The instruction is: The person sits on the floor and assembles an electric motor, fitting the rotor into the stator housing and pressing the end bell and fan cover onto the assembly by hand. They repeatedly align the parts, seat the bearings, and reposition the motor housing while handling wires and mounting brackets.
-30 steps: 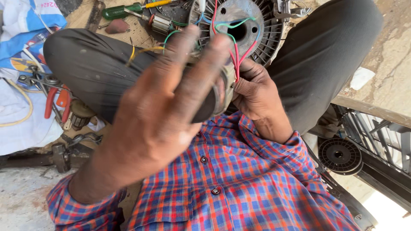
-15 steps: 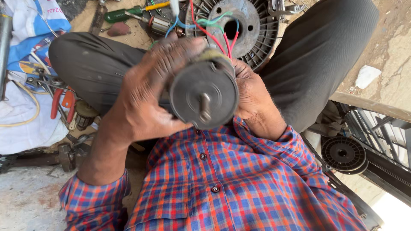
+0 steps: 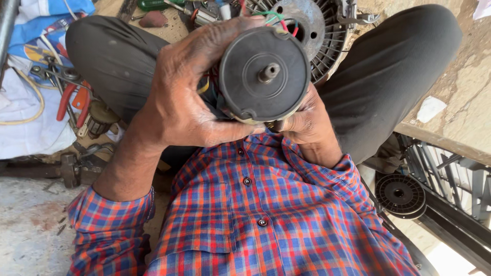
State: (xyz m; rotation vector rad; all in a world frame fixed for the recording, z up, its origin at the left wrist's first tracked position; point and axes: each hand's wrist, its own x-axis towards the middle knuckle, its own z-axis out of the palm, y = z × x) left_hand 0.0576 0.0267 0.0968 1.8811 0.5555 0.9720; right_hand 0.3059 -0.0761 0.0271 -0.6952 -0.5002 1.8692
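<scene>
**Motor held over the lap, wires trailing**

The round black metal motor with a short steel shaft (image 3: 264,74) sits up near the person's chest, above the crossed legs, its flat end face and shaft turned toward the camera. The left hand (image 3: 189,97) wraps around its side from the left, fingers curled over the top edge and thumb underneath. The right hand (image 3: 302,120) cups it from below and behind, mostly hidden, so I cannot tell how firmly it grips.

Red and green wires (image 3: 279,20) run from the motor's far side toward the grey finned round housing (image 3: 317,30) on the floor beyond. If the motor is tilted or pulled closer, those wires could strain or tear loose. A slip from greasy fingers would likely drop it onto the dark trousers (image 3: 388,76). Red-handled pliers (image 3: 69,99) lie on the white cloth (image 3: 25,128) to the left.
</scene>
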